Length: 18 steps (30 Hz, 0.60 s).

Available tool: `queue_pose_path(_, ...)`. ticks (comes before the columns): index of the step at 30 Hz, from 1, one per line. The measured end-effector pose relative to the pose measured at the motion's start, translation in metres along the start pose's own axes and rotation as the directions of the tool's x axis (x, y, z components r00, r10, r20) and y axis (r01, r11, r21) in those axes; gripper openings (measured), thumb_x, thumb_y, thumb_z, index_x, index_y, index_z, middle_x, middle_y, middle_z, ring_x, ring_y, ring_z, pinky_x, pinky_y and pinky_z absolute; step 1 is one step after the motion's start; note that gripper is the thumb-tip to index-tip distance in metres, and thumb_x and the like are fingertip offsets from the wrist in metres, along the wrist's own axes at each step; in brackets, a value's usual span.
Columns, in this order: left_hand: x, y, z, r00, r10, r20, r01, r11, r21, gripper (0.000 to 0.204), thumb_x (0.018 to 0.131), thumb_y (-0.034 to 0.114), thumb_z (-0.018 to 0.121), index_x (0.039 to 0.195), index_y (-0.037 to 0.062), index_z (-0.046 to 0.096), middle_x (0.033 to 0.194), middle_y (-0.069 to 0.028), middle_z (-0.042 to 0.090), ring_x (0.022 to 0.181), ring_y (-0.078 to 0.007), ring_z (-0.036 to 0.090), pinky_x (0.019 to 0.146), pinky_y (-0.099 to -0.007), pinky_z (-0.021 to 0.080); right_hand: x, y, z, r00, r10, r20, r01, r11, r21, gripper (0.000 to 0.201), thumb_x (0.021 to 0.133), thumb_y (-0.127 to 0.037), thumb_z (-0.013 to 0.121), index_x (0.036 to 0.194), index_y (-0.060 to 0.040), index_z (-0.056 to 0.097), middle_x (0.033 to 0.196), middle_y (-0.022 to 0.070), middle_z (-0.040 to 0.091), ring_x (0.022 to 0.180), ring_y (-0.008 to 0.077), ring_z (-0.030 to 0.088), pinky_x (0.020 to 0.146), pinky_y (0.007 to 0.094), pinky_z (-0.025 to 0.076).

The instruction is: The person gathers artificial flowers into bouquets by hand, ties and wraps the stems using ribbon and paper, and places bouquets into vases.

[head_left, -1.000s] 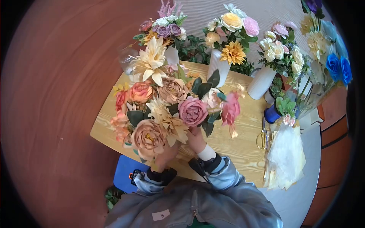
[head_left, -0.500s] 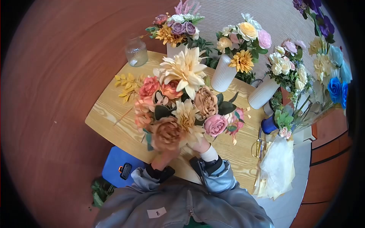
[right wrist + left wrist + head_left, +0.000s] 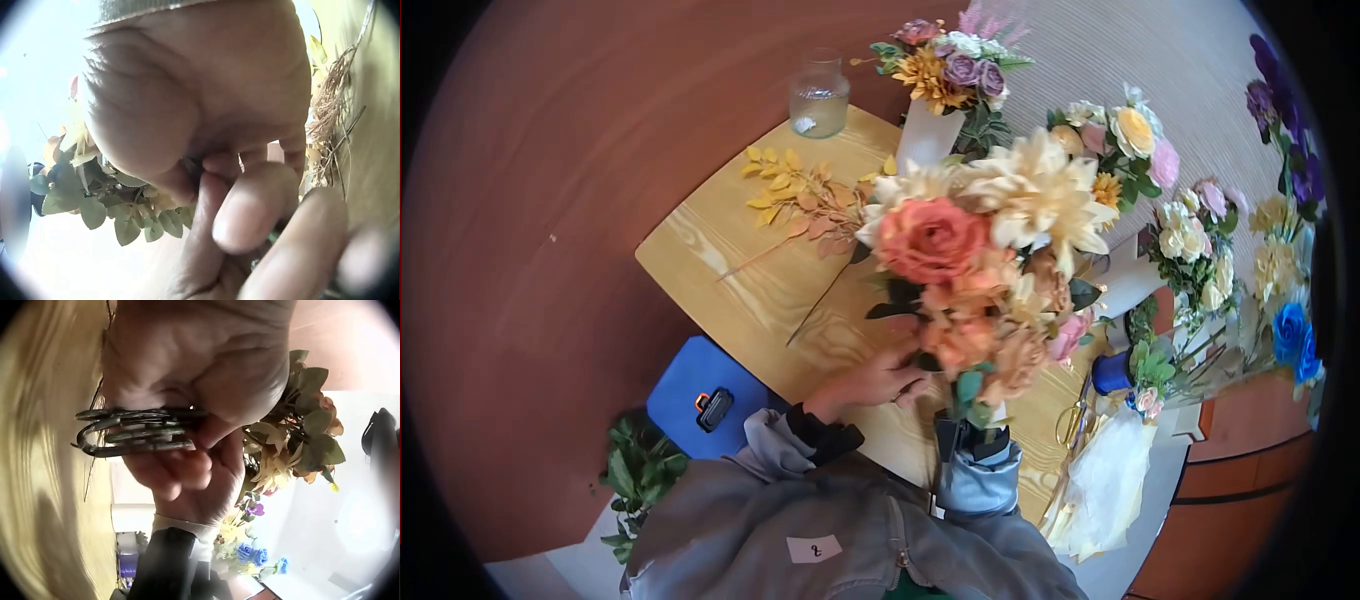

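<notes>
A large bouquet (image 3: 960, 255) of peach, coral and cream flowers leans to the right over the table. My left hand (image 3: 885, 380) is at the lower left of the flower heads. In the left wrist view, the dark stems (image 3: 134, 428) form a tight bundle, their ends low over the wood. My left hand (image 3: 194, 359) lies around the upper part of this bundle. My right hand (image 3: 200, 87) holds the stems from the other side, the two hands' fingers overlapping there. In the head view the flowers hide that right hand.
A glass jar (image 3: 818, 100) stands at the table's far corner. Yellow leaf sprigs (image 3: 775, 185) lie at the left. White vases (image 3: 928, 135) with flowers line the back. Scissors (image 3: 1072, 415) and pale wrapping sheets (image 3: 1105, 485) are at the right, a blue stool (image 3: 700, 385) below.
The bouquet has turned and tilted rightward, bringing a coral rose to the front. My left hand now shows beside it. The head view has shifted, uncovering more of the sprigs on the table.
</notes>
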State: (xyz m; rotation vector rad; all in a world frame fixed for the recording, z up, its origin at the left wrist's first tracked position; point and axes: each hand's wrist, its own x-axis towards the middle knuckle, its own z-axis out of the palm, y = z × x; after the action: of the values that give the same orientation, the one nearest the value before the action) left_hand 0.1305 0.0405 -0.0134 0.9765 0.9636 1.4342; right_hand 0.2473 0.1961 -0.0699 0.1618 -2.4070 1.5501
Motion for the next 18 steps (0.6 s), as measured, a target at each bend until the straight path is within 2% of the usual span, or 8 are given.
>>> queue_pose_path(1, 0.002, 0.005, 0.01, 0.997, -0.061, -0.055, 0.041, 0.95, -0.309, 0.01, 0.09, 0.017, 0.039, 0.09, 0.0077, 0.041, 0.056, 0.005, 0.034, 0.046, -0.0064, 0.031, 0.043, -0.0207, 0.028, -0.002, -0.002, 0.004, 1.0, 0.012, 0.002, -0.012, 1.0, 0.012, 0.036, 0.082, -0.01, 0.047, 0.116, -0.0005, 0.042, 0.106, 0.0125, 0.051, 0.097, 0.0207, 0.05, 0.085, 0.0294, 0.04)
queue_pose_path(6, 0.011, -0.01, 0.006, 0.984, -0.166, -0.058, 0.121, 0.877, -0.465, 0.011, 0.088, 0.01, 0.041, 0.091, 0.0046, 0.049, 0.058, 0.003, 0.035, 0.048, -0.006, 0.03, 0.045, -0.0204, 0.029, 0.005, -0.021, 0.015, 0.997, 0.078, -0.02, -0.077, 0.995, 0.064, 0.032, 0.082, -0.01, 0.047, 0.113, -0.0003, 0.044, 0.104, 0.0108, 0.053, 0.095, 0.0181, 0.051, 0.083, 0.0277, 0.04)
queue_pose_path(8, 0.016, -0.011, 0.015, 0.946, 0.153, -0.285, -0.178, 0.982, -0.063, 0.014, 0.086, 0.008, 0.043, 0.094, 0.002, 0.052, 0.056, 0.0032, 0.037, 0.049, -0.0062, 0.034, 0.045, -0.0225, 0.033, -0.005, -0.028, 0.008, 0.993, 0.108, -0.044, -0.104, 0.991, 0.083, 0.031, 0.083, -0.009, 0.047, 0.112, -0.0002, 0.045, 0.103, 0.0101, 0.053, 0.094, 0.0171, 0.051, 0.083, 0.027, 0.04)
queue_pose_path(9, 0.017, -0.017, 0.013, 0.947, 0.148, -0.284, -0.175, 0.982, -0.069, 0.014, 0.086, 0.008, 0.043, 0.094, 0.002, 0.052, 0.056, 0.0032, 0.037, 0.049, -0.0062, 0.034, 0.045, -0.0225, 0.033, 0.001, -0.031, 0.007, 0.991, 0.123, -0.058, -0.118, 0.989, 0.094, 0.03, 0.083, -0.009, 0.047, 0.112, -0.0001, 0.045, 0.102, 0.0098, 0.054, 0.094, 0.0165, 0.051, 0.083, 0.0267, 0.041)
queue_pose_path(11, 0.019, -0.032, 0.006, 0.892, 0.385, -0.237, -0.356, 0.921, 0.158, 0.033, 0.089, 0.017, 0.041, 0.119, 0.0016, 0.037, 0.09, -0.0019, 0.047, 0.076, -0.0069, 0.043, 0.069, -0.0221, 0.038, 0.012, -0.038, 0.016, 0.984, 0.152, -0.087, -0.141, 0.983, 0.119, 0.029, 0.083, -0.009, 0.048, 0.111, 0.0, 0.046, 0.101, 0.0091, 0.054, 0.093, 0.0155, 0.052, 0.082, 0.026, 0.041)
queue_pose_path(12, 0.016, -0.031, 0.004, 0.895, 0.38, -0.235, -0.351, 0.923, 0.155, 0.033, 0.089, 0.017, 0.041, 0.119, 0.0016, 0.037, 0.09, -0.0019, 0.047, 0.076, -0.0069, 0.043, 0.069, -0.0221, 0.038, 0.012, -0.044, 0.018, 0.981, 0.166, -0.103, -0.152, 0.98, 0.132, 0.028, 0.083, -0.009, 0.048, 0.11, 0.0, 0.047, 0.1, 0.0088, 0.054, 0.093, 0.015, 0.052, 0.082, 0.0256, 0.041)
queue_pose_path(15, -0.008, -0.023, -0.02, 0.956, 0.164, -0.245, -0.029, 0.879, 0.476, 0.036, 0.088, 0.02, 0.042, 0.118, 0.0008, 0.039, 0.094, -0.0044, 0.048, 0.081, -0.0127, 0.046, 0.074, -0.0265, 0.039, 0.024, -0.05, 0.015, 0.963, 0.212, -0.166, -0.182, 0.967, 0.179, 0.027, 0.084, -0.009, 0.048, 0.109, 0.0002, 0.048, 0.099, 0.0078, 0.055, 0.091, 0.0134, 0.052, 0.081, 0.0246, 0.041)
queue_pose_path(18, -0.036, -0.013, -0.052, 0.953, -0.051, -0.299, 0.263, 0.633, 0.728, 0.038, 0.087, 0.023, 0.043, 0.117, -0.0001, 0.041, 0.098, -0.0069, 0.049, 0.086, -0.0186, 0.05, 0.079, -0.0309, 0.04, 0.052, -0.053, 0.004, 0.932, 0.269, -0.244, -0.213, 0.949, 0.234, 0.025, 0.084, -0.009, 0.048, 0.107, 0.0003, 0.049, 0.097, 0.0067, 0.056, 0.09, 0.0119, 0.053, 0.08, 0.0235, 0.042)
